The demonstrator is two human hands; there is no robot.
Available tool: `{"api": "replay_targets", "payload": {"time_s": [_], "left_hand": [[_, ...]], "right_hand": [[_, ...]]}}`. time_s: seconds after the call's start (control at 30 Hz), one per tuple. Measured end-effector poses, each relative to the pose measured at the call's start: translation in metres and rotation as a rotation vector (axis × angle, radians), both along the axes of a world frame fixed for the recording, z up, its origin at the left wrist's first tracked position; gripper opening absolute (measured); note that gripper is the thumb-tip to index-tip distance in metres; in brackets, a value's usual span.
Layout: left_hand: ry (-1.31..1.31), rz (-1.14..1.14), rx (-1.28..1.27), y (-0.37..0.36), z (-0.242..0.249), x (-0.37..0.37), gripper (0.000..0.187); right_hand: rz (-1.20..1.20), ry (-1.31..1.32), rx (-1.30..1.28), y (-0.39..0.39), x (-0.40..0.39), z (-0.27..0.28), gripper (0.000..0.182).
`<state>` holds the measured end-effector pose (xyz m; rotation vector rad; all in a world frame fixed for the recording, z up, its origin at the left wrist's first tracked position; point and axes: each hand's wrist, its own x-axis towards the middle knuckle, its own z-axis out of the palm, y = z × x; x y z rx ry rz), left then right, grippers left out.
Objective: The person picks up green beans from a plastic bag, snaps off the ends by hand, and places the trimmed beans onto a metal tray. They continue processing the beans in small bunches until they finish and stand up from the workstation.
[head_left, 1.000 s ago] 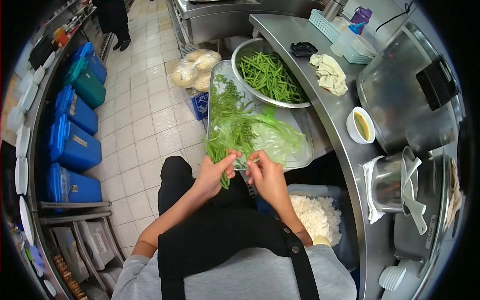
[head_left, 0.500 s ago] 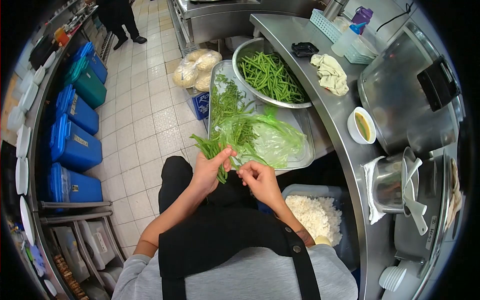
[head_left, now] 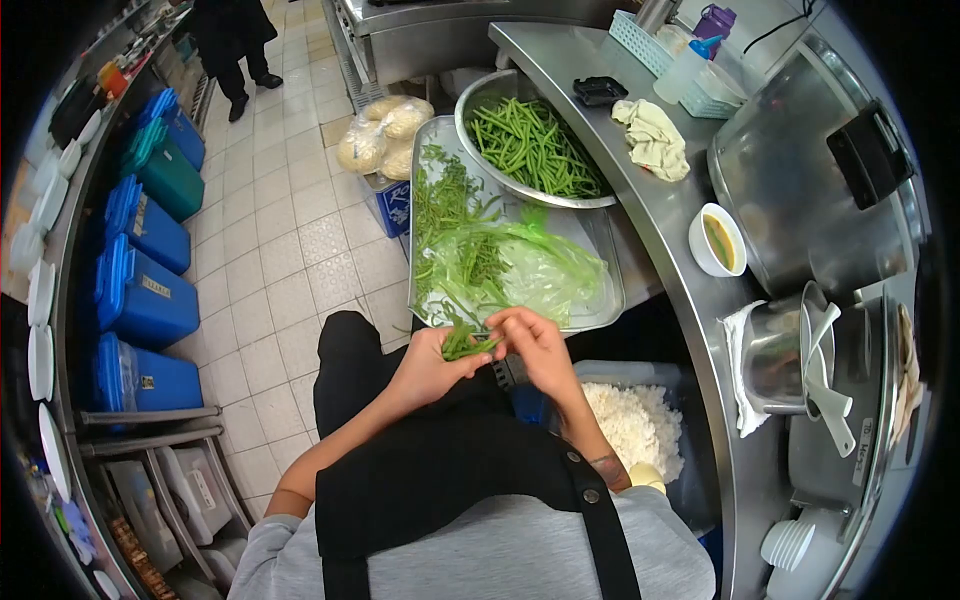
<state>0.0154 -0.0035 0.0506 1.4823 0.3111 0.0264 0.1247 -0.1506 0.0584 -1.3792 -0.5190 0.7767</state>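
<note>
Beans (head_left: 463,345): I see a small bunch pinched between both hands, left hand (head_left: 428,362) closed under it, right hand (head_left: 537,345) fingers gripping its 3 o'clock end. Long axis runs roughly 9-to-3, just below the tray (head_left: 600,285) edge. Tray holds a plastic bag (head_left: 540,275) and trimmings; bowl (head_left: 475,95) at 12 holds more beans. Tub (head_left: 640,375) of rice at 4. Steel counter (head_left: 660,215), tiled floor (head_left: 290,230).

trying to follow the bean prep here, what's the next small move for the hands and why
Probably pinch the tips off the small bunch of green beans and carry them to the round steel bowl. Both the left hand and right hand grip that bunch at the near edge of the rectangular metal tray, and the bowl already holds a pile of beans.
</note>
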Motion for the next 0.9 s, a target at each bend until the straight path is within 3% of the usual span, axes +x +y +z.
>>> {"api": "replay_targets", "payload": {"time_s": [0.07,0.27,0.47,0.57,0.67,0.77,0.9], "left_hand": [[0.01,-0.047,0.028,-0.002,0.003,-0.002,0.012],[0.059,-0.004,-0.025,0.001,-0.019,-0.009,0.013],[0.043,-0.038,0.203,0.005,-0.018,-0.013,0.021],[0.066,-0.053,0.324,0.007,-0.007,-0.013,0.023],[0.111,-0.07,0.249,0.011,-0.026,-0.013,0.02],[0.12,-0.052,0.061,0.01,-0.004,-0.011,0.018],[0.046,-0.072,-0.139,0.01,0.001,-0.01,0.014]], "right_hand": [[0.147,-0.193,-0.125,-0.002,-0.006,0.002,0.016],[0.15,-0.113,-0.202,-0.013,-0.009,-0.008,0.012],[0.269,-0.405,-0.347,-0.018,-0.014,-0.006,0.012],[0.228,-0.693,-0.306,-0.014,-0.012,-0.01,0.013],[0.106,-0.459,-0.299,-0.005,-0.017,-0.004,0.011],[0.065,-0.013,-0.109,0.0,-0.018,-0.029,0.014],[0.007,0.387,0.113,0.009,-0.017,-0.025,0.014]]}}
